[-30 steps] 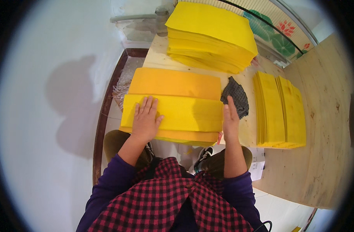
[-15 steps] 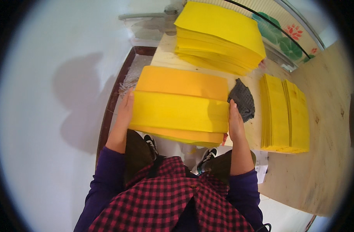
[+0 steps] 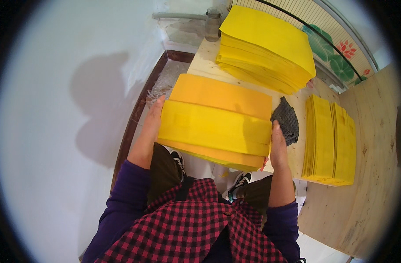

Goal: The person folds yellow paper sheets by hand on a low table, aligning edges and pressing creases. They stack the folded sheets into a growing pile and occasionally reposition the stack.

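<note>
A folded yellow sheet [image 3: 216,127] lies across a wider orange sheet [image 3: 220,94], with more yellow and orange layers showing along the near edge. My left hand [image 3: 153,120] presses against the left end of this stack, fingers together and pointing away from me. At the opposite end, my right hand [image 3: 278,144] lies upright along the short edge. The stack is held between both hands; their palms and any fingers underneath are hidden. Just beyond my right fingertips rests a dark grey knitted cloth [image 3: 287,122].
A tall pile of yellow sheets [image 3: 266,33] stands at the back of the wooden table [image 3: 205,55]. Folded yellow bundles [image 3: 321,140] are at the right, beside a wooden board [image 3: 371,153]. A glass jug [image 3: 212,25] is near the white wall [image 3: 42,131] on the left.
The whole scene sits further right and slightly lower in the picture, as the view has shifted. Both hands keep their places at the ends of the stack.
</note>
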Motion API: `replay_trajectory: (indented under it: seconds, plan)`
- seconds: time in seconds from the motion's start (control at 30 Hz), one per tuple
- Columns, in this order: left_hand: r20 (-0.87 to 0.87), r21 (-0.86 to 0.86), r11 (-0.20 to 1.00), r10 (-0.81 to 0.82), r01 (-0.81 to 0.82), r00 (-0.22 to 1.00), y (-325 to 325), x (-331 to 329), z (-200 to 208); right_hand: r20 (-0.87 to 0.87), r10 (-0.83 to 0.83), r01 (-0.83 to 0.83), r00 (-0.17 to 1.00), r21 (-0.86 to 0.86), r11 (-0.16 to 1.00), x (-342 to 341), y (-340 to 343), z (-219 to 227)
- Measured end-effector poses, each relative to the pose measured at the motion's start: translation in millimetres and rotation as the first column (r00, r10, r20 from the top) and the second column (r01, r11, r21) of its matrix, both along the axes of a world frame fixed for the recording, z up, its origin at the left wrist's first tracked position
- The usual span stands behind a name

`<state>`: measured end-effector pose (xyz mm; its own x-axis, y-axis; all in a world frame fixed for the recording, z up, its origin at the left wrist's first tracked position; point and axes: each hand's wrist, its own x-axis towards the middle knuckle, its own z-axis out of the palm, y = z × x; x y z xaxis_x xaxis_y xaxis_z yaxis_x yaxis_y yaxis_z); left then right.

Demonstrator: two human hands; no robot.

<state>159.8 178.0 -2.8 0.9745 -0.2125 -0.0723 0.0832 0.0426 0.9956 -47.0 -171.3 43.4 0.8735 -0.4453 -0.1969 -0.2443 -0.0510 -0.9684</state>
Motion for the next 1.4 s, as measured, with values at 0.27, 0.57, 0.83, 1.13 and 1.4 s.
replay_trajectory:
  seconds: [0.27,0.57,0.83,1.13,1.4]
  plan:
    - [-0.046,-0.041,0.999,-0.027,0.026,0.999,-2,-5,7,-0.029,-0.109,0.11,0.994,0.027,0.994,2,4,5]
    - [-0.014,0.08,0.996,-0.027,0.028,1.0,2,0,5,-0.019,-0.036,0.035,0.999,-0.033,0.999,-4,-5,-4]
    - [0.036,0.196,0.98,-0.03,0.023,0.999,0,-3,7,0.048,-0.167,0.171,0.985,-0.118,0.978,-1,-13,-16]
    - [0.454,0.812,0.57,-0.488,-0.121,0.745,-36,-24,16,-0.067,0.177,-0.166,0.982,-0.753,0.637,20,45,-4]
    - [0.35,0.9,0.423,-0.569,-0.1,0.744,-58,-47,17,-0.246,0.321,-0.38,0.915,-0.793,0.476,52,126,-13]
